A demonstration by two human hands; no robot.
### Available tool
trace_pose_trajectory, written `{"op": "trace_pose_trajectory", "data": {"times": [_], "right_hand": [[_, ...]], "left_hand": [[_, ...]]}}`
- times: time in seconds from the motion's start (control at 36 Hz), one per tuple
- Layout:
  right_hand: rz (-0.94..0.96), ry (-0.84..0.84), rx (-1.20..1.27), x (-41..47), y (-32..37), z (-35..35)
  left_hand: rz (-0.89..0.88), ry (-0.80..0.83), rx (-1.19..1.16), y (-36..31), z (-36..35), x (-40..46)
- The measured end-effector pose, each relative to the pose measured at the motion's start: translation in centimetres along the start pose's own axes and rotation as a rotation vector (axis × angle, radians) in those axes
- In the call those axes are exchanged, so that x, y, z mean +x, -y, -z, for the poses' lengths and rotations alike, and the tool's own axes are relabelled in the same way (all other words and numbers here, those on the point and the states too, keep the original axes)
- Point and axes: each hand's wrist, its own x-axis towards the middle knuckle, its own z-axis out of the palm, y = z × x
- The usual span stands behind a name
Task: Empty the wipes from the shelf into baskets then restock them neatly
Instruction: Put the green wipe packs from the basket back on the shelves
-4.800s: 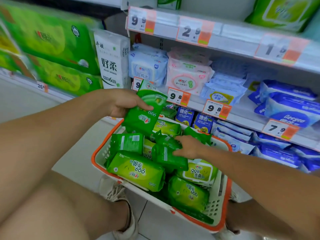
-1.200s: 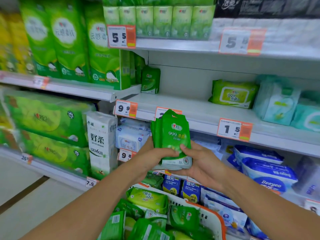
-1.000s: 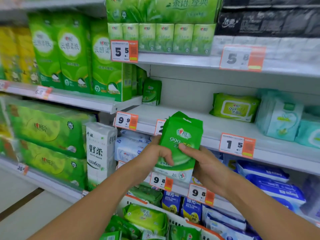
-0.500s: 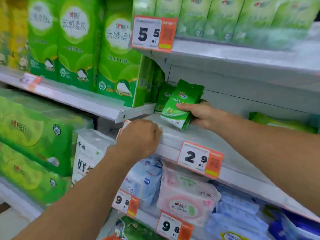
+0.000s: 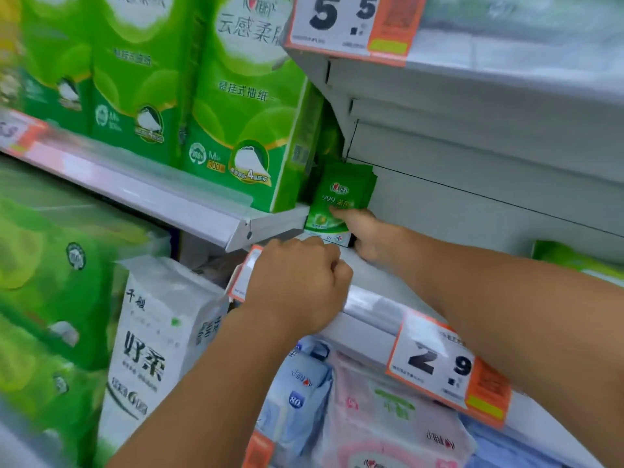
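— So, nearest the camera, what is there?

— The left hand [image 5: 297, 282], knuckles up, fingers curled over the front lip of the shelf [image 5: 368, 319], beside the "2.9" price tag [image 5: 445, 363]. Whether it grips the rail or only rests there, I cannot tell; there is no pack in it.

— And under that?

— A white tissue pack [image 5: 152, 332] and pale blue and pink wipe packs [image 5: 354, 407] on the shelf below, blurred.

— Further in?

— The right hand [image 5: 364, 231] reaches to the shelf's back left corner. Its thumb presses the front of the green wipes packs [image 5: 341, 201]; the fingers go behind, out of sight, so it holds them pinched.

— How do they stand?

— Upright, bottom edge on the shelf, against the tall green tissue packs [image 5: 243, 106] on the neighbouring shelf. Above hangs a "5.5" tag [image 5: 347, 21].
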Motion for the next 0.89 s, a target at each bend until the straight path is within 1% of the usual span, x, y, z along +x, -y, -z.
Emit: {"op": "trace_pose_trajectory", "data": {"times": [0.08, 0.17, 0.28, 0.33, 0.36, 0.39, 0.42, 0.47, 0.5, 0.53, 0.56, 0.58, 0.61, 0.64, 0.67, 0.72, 0.78, 0.83, 0.89], "right_hand": [[-0.025, 0.025, 0.034, -0.7, 0.4, 0.9], [-0.044, 0.016, 0.007, -7.2, 3.4, -0.1], [-0.047, -0.021, -0.046, -11.0, 5.2, 1.2], [-0.021, -0.019, -0.118, -13.8, 6.0, 1.7], [0.015, -0.04, -0.21, -15.2, 6.2, 2.0], [0.084, -0.082, -0.326, -17.1, 6.2, 2.4], [0.196, -0.149, -0.468, -19.1, 6.0, 3.2], [0.515, -0.324, -0.721, -23.9, 4.8, 4.8], [0.687, -0.405, -0.788, -26.8, 3.9, 5.5], [0.819, -0.451, -0.807, -29.7, 2.3, 6.1], [0.91, -0.443, -0.807, -32.9, 0.6, 6.7], [0.96, -0.382, -0.805, -35.6, -1.5, 7.2], [0.946, -0.259, -0.813, -38.0, -3.7, 7.5], [0.874, -0.091, -0.831, -40.1, -6.1, 7.8], [0.746, 0.099, -0.876, -41.9, -8.8, 8.0], [0.424, 0.443, -1.074, -44.7, -14.3, 8.4], [0.157, 0.688, -1.24, -47.1, -19.2, 8.8], [0.017, 0.795, -1.329, -48.5, -22.1, 8.8], [-0.099, 0.752, -1.31, -49.1, -23.2, 8.2]], "left_hand": [[-0.007, -0.003, -0.021, -0.1, 0.3, -0.2], [0.004, 0.0, -0.039, -0.2, 0.6, -0.4], [-0.01, 0.013, -0.055, -0.6, 1.3, -0.6], [-0.045, -0.001, -0.083, -0.6, 1.4, -0.6], [-0.073, -0.032, -0.104, -0.7, 1.5, -0.8], [-0.113, -0.068, -0.122, -1.1, 1.7, -1.2], [-0.167, -0.089, -0.146, -1.6, 2.0, -1.9], [-0.295, -0.105, -0.188, -2.8, 2.8, -3.7], [-0.354, -0.101, -0.194, -3.5, 3.4, -4.8], [-0.403, -0.07, -0.202, -4.2, 3.8, -6.1], [-0.441, -0.016, -0.223, -5.0, 4.1, -7.7], [-0.462, 0.068, -0.249, -5.7, 4.1, -9.3], [-0.472, 0.176, -0.258, -6.2, 3.9, -10.9], [-0.479, 0.313, -0.245, -6.9, 3.8, -12.8], [-0.494, 0.473, -0.231, -7.6, 3.7, -14.7], [-0.518, 0.788, -0.181, -9.3, 4.1, -18.1], [-0.509, 1.035, -0.061, -10.9, 4.9, -21.0], [-0.485, 1.197, 0.053, -11.9, 5.8, -23.1], [-0.417, 1.325, 0.081, -12.3, 6.9, -25.1]]}}
